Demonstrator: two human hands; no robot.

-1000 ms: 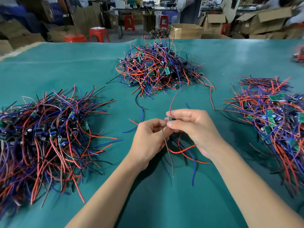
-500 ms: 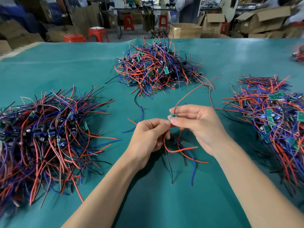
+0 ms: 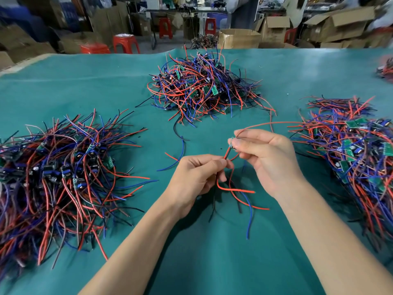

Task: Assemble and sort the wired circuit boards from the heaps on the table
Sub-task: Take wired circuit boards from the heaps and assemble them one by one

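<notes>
1. Right hand: fingers curled, pinching a small circuit board at the fingertips, held above the bench near its middle. Board mostly hidden by the fingers; type not readable.
2. Left hand: fingers curled, pinching red and dark wires just below the board. Loose wire ends in red, blue and black trailing down onto the bench between the forearms.
3. 1 long red lead arcing from the board toward the right heap; end apparently lying among that heap, snag risk judged moderate.
4. Progress: judged early to midway. 1 unit in hand, not yet sorted. 3 large heaps present: left heap, far heap, right heap. Which heaps count as finished and which as raw stock cannot be told. Bulk of the work judged outstanding.
5. Further small tangle at the far right edge, cut off by the frame.
6. Open room: bare green surface in front of and between the forearms, and in lanes between the heaps. Left and right heaps near the elbows; wide sweeps likely to drag wires.
7. Edges: far bench edge beyond the far heap, with cardboard boxes and red stools behind. Near edge not in view.
</notes>
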